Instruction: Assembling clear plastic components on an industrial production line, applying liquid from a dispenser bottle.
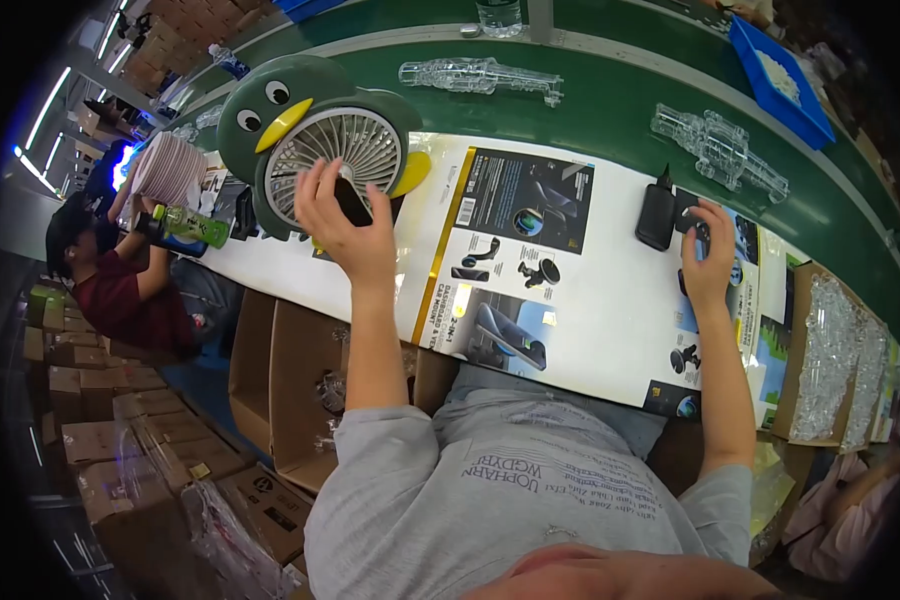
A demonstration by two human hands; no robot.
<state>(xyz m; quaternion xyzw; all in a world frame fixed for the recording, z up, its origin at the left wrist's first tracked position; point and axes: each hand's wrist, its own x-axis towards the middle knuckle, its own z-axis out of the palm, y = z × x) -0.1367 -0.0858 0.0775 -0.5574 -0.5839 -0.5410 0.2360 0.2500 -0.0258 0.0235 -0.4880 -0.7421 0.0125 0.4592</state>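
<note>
Your left hand grips a dark object before the fan, you cannot tell whether your right hand's grip, beside the black box, holds anything, and two clear plastic parts lie untouched on the table, progress otherwise unclear.

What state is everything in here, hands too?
Left hand: fingers apart, grip unclear
Right hand: fingers bent, grip unclear
Penguin fan: spinning or still, unclear
Black device: resting near the right hand
Right box: open, filled with clear pieces
Left box: open, clear pieces inside
Blue tray: open, holding white pieces
</note>
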